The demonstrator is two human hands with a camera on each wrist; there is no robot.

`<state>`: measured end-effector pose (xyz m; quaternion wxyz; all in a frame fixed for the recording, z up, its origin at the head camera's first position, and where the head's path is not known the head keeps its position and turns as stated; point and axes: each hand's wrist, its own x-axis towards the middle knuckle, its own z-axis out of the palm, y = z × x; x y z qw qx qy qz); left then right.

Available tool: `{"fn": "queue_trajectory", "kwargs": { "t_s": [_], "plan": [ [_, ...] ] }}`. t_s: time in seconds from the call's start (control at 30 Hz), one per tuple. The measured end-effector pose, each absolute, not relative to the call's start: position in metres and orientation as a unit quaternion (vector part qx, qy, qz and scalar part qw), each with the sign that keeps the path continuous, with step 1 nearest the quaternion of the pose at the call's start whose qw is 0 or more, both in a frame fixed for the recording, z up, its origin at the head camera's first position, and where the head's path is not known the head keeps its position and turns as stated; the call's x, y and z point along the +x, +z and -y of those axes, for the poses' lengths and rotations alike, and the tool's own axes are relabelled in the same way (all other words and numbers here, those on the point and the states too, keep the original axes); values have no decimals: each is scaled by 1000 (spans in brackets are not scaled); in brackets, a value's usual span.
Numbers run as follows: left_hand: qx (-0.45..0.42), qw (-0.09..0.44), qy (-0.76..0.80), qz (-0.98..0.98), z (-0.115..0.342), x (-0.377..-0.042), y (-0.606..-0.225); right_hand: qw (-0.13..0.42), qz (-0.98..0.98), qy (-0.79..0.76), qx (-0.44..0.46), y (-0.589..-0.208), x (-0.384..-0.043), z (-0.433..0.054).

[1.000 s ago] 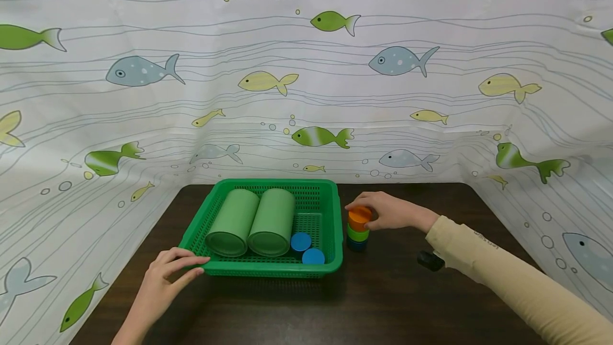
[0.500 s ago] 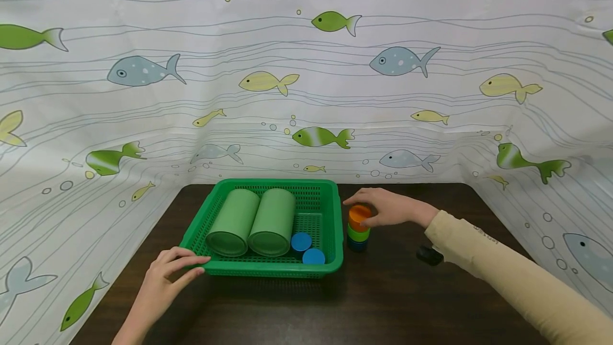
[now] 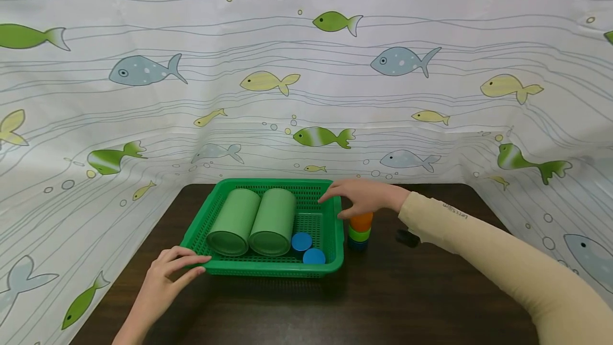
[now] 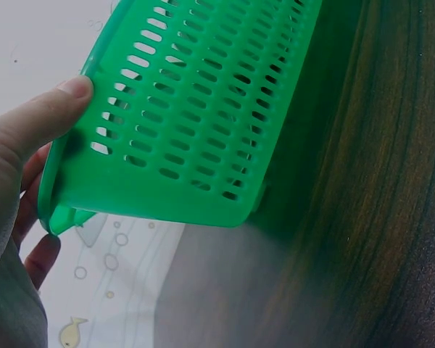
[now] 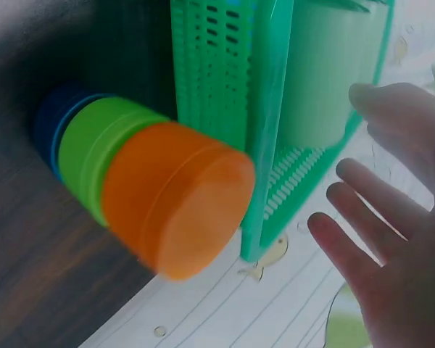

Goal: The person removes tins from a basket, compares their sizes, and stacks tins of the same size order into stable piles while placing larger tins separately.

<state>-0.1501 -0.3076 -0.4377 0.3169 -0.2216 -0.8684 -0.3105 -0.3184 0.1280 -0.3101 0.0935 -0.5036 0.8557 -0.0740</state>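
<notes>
My left hand [image 3: 163, 277] holds the near left corner of a green plastic basket [image 3: 268, 267]. In the left wrist view the thumb [image 4: 58, 105] presses the outside of the rim and the other fingers lie behind it. My right hand [image 3: 367, 195] hovers over the basket's right rim, fingers spread and holding nothing. Below it, right of the basket, stands a stack of cups: orange [image 5: 177, 196] on top, lime green [image 5: 105, 145] in the middle, dark blue [image 5: 61, 119] at the bottom. The hand partly hides the orange cup in the head view.
Two pale green cylinders [image 3: 234, 221] lie side by side in the basket's left part. Two blue round-topped pieces [image 3: 314, 256] sit in its near right corner. The dark wooden table [image 3: 421, 292] meets a fish-patterned curtain [image 3: 306, 95] at the back and sides.
My right hand has let go of the orange cup, lifted, and moved left toward the basket. The cup stack stays standing. My left hand keeps its place on the rim.
</notes>
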Motion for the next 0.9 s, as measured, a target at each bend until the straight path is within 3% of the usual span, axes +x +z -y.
{"fn": "queue_trajectory", "kwargs": {
  "t_s": [0.33,0.9],
  "plan": [
    [-223,317,-312,867,307,-150,-437,169,-821,-22,-545,-310,-318,-82],
    [-217,325,-302,870,305,-148,-435,230,-809,50,-538,-321,-321,-46]
  ]
}}
